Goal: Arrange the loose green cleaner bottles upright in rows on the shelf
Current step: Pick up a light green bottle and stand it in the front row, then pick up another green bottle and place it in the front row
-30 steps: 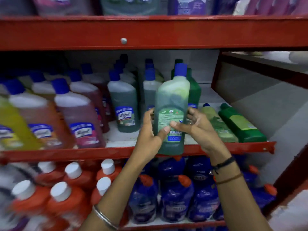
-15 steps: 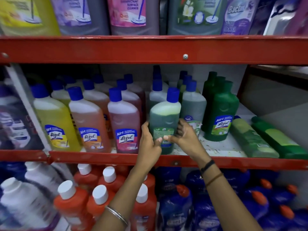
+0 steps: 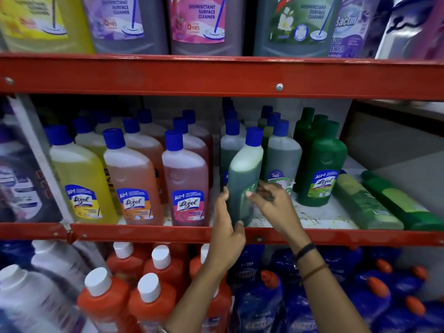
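**Inspector:** Where is the green bottle (image 3: 243,181)?

**Assistant:** At the shelf's (image 3: 312,218) front edge, just right of the pink bottle (image 3: 186,186), tilted slightly. The left hand (image 3: 225,224) is wrapped around its lower body; the right hand (image 3: 271,203) pinches the label side.

**Inspector:** Handling?

**Assistant:** Nearly full, so probably heavy; smooth plastic, likely slippery. Best held low on the flat sides, not by the blue cap (image 3: 254,135).

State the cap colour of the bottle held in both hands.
Blue, on the green bottle's cap; clearest in the head view.
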`<state>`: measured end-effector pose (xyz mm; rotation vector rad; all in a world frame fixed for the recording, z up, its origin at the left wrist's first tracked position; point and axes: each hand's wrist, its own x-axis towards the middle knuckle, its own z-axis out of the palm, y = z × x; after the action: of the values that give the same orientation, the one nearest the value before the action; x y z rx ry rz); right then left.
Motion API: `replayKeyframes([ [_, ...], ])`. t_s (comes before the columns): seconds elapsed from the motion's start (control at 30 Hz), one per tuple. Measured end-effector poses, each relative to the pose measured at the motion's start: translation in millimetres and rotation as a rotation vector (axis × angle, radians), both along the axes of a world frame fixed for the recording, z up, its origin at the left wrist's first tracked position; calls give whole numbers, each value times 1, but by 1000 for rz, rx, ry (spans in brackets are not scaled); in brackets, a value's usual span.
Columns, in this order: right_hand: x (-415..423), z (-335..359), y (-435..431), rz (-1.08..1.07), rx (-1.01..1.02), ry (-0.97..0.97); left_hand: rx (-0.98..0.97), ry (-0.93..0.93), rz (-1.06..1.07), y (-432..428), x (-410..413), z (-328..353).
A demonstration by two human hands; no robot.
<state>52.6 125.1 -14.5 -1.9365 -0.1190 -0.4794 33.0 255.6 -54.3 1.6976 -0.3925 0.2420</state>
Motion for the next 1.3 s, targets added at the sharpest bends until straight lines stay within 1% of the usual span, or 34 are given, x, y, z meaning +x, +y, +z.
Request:
replayKeyframes([
  [0.07,-4,6,6,43,36,8,42,-58,-47,-5,-12,0],
  [0.13,-7,10,12,17,-7,7,55,-82,-71,-9,-21,1],
  [0.23,-6,10,13,-23,-8,-2,11,-115,21,-6,-18,4],
  [0.3,-7,5,10,-61,-4,16,7,-61,80,-2,-8,9],
  [0.4,-11,0,8,-92,-55,7,113,66,75,1,10,21],
  [0.43,-11,0,6,-55,-54,10,141,77,69,1,14,24],
  [0.5,-9,2,1,88,13,48,180,92,71,-2,16,28],
  [0.57,-5,4,-6,204,71,91,182,108,101,-5,13,29],
  [0.67,2,5,-10,246,61,118,181,114,148,-8,9,28],
  [0.8,8,0,-15,185,44,118,212,84,172,-11,8,24],
  [0.93,3,-1,-13,158,-16,87,181,76,209,-17,0,23],
  [1.03,-5,-1,-17,120,-72,75,109,-64,323,-35,-13,22],
  [1.1,-14,3,-33,63,-40,65,67,-209,365,-50,-22,23],
  [1.17,-27,9,-65,-15,-11,20,43,-338,333,-71,-28,28],
  [1.23,-42,15,-104,-148,-39,-34,29,-377,232,-94,-29,35],
  [1.27,-48,15,-127,-255,-110,-52,49,-385,177,-108,-27,36],
  [1.3,-53,14,-148,-373,-226,-44,90,-375,119,-122,-25,36],
])
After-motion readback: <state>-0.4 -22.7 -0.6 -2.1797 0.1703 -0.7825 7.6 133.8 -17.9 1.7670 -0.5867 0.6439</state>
